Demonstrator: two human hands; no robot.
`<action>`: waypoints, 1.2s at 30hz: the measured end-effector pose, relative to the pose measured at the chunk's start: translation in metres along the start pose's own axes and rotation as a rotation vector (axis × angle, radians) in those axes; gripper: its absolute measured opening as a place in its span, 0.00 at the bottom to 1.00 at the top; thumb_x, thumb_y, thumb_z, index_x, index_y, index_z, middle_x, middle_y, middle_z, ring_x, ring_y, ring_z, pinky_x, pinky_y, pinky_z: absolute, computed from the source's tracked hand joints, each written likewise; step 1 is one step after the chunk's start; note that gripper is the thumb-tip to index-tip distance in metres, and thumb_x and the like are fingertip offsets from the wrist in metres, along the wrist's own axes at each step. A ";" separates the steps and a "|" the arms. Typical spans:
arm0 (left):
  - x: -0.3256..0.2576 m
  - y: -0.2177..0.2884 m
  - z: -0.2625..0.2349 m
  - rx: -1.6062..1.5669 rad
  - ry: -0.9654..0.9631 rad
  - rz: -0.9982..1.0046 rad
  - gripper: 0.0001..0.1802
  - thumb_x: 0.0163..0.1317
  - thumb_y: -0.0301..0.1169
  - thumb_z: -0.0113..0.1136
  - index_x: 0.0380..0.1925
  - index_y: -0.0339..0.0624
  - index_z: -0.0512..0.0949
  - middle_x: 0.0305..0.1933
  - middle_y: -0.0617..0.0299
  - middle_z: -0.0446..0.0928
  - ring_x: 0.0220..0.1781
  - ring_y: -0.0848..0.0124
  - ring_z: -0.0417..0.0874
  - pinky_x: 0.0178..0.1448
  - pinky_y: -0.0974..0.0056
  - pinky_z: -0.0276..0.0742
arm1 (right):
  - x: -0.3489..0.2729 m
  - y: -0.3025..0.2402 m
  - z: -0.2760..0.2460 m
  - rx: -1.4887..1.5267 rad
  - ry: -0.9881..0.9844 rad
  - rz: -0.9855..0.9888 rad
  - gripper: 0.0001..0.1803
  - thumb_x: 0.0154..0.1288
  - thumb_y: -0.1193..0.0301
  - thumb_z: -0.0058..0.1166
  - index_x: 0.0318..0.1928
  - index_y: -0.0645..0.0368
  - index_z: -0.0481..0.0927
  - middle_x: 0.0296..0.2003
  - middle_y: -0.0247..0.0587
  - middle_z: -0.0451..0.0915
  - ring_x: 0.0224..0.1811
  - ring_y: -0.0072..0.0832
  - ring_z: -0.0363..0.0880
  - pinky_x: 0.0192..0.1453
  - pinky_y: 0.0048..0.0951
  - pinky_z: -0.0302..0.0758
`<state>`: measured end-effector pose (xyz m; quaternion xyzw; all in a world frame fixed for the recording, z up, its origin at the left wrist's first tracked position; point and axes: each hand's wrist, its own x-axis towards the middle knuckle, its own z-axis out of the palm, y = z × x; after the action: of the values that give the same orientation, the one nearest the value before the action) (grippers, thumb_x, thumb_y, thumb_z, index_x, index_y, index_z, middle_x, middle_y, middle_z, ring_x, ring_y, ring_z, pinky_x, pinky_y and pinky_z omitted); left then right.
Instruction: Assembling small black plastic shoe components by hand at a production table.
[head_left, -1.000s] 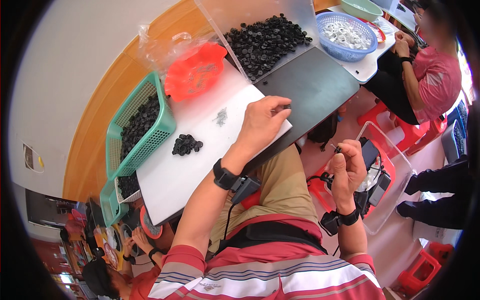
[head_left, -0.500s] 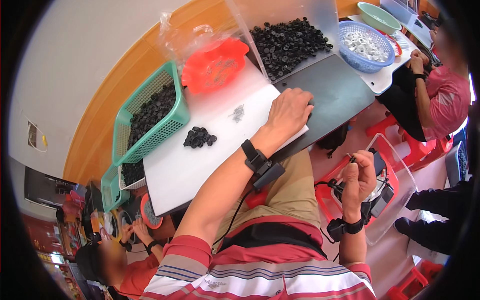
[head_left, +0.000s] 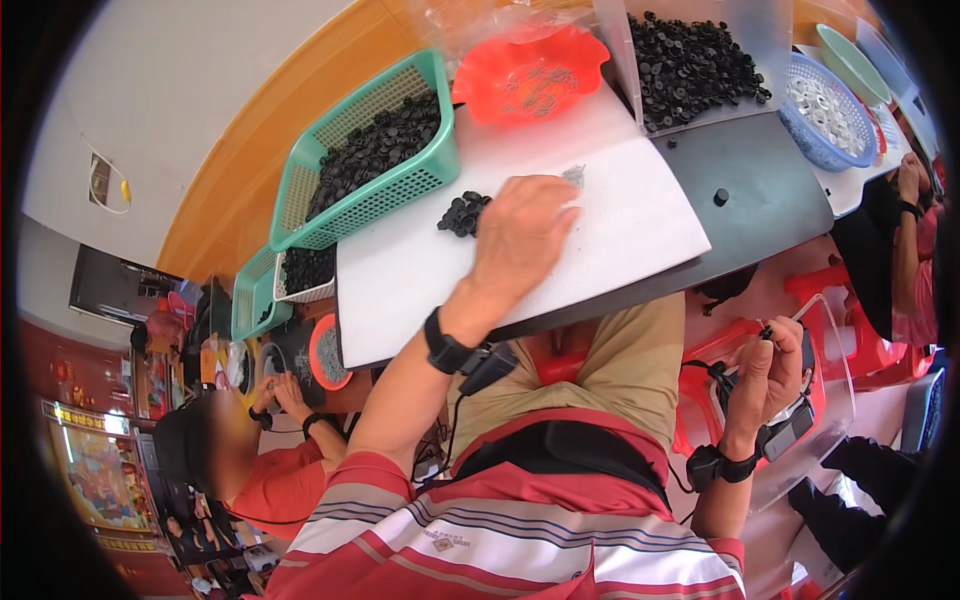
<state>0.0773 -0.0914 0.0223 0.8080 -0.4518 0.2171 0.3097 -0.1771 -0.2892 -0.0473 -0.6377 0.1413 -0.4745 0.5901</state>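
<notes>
My left hand is over the white sheet, back upward, between a small pile of black round caps and a little heap of thin metal pins. Its thumb and fingers look apart, with nothing visible in them; the undersides are hidden. My right hand is off the table's front edge at the right, thumb and forefinger pinching a small black cap. A single black cap sits on the dark tabletop, right of the sheet.
A green basket of black caps stands at the left. Behind the sheet are a red dish of pins and a clear bin of black parts. A blue basket holds white parts. People sit at both sides.
My left hand has moved left, off the black cap on the dark tabletop, to between the pins and the cap pile. My right hand keeps its pinch. The whole view has shifted.
</notes>
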 end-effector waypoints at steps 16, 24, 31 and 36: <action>-0.032 -0.052 -0.045 0.090 -0.291 -0.074 0.13 0.56 0.25 0.71 0.44 0.43 0.87 0.45 0.62 0.87 0.60 0.58 0.78 0.60 0.56 0.78 | -0.007 -0.012 0.027 0.006 -0.160 0.008 0.14 0.77 0.68 0.58 0.52 0.67 0.77 0.50 0.40 0.70 0.28 0.17 0.74 0.32 0.18 0.72; -0.033 -0.047 -0.055 -0.015 -0.168 -0.048 0.12 0.56 0.22 0.71 0.41 0.42 0.88 0.45 0.58 0.87 0.51 0.56 0.83 0.56 0.58 0.81 | -0.007 -0.015 0.037 -0.014 -0.179 -0.015 0.14 0.76 0.69 0.60 0.52 0.67 0.77 0.50 0.41 0.71 0.31 0.18 0.75 0.34 0.18 0.74; -0.049 -0.023 -0.072 -0.360 -0.079 -0.339 0.11 0.60 0.20 0.70 0.44 0.36 0.87 0.46 0.58 0.87 0.47 0.68 0.87 0.52 0.65 0.82 | -0.001 -0.019 0.061 0.053 -0.253 -0.029 0.14 0.76 0.70 0.59 0.53 0.67 0.77 0.50 0.42 0.72 0.31 0.19 0.76 0.33 0.19 0.75; -0.074 -0.027 -0.072 -0.895 -0.010 -0.522 0.11 0.68 0.21 0.66 0.49 0.32 0.85 0.50 0.55 0.85 0.47 0.68 0.87 0.54 0.66 0.85 | -0.001 -0.019 0.086 0.088 -0.329 -0.052 0.13 0.75 0.73 0.59 0.53 0.67 0.77 0.49 0.43 0.73 0.30 0.18 0.75 0.33 0.19 0.76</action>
<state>0.0594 0.0133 0.0186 0.6832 -0.2851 -0.0860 0.6668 -0.1184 -0.2302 -0.0179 -0.6839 0.0053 -0.3843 0.6201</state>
